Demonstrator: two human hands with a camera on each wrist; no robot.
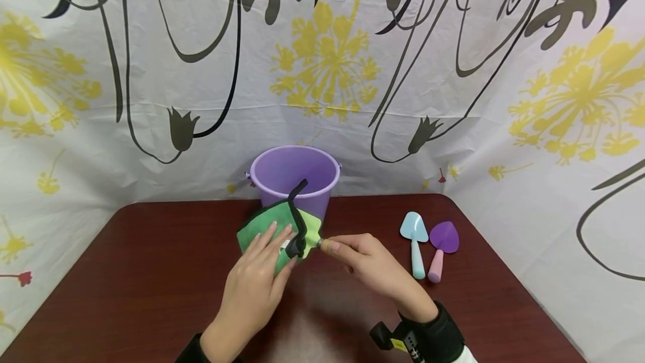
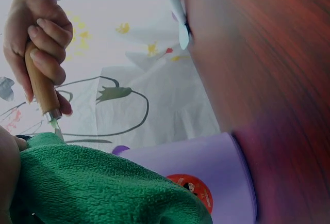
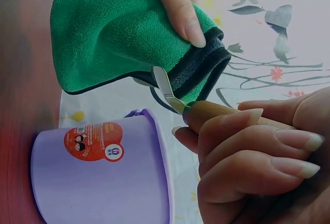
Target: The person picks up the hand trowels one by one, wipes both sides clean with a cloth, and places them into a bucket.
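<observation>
My left hand (image 1: 254, 284) grips a green cloth (image 1: 267, 220) with dark edging, fingers lying over it and thumb pressing from the near side. The cloth is folded against the lime-green head (image 1: 312, 231) of a small garden tool, hiding much of that head. My right hand (image 1: 375, 265) holds the tool by its wooden handle (image 3: 206, 113), fingers curled round it. In the right wrist view, the metal neck meets the cloth's dark edge. Just behind the cloth stands a purple bucket (image 1: 318, 206), with a red sticker (image 3: 94, 142) on its side.
Two small trowels lie side by side at the right: a light blue one (image 1: 414, 227) and a purple one with a pink handle (image 1: 444, 236). The dark red-brown table (image 1: 151, 273) ends at a patterned curtain (image 1: 322, 83) behind the bucket.
</observation>
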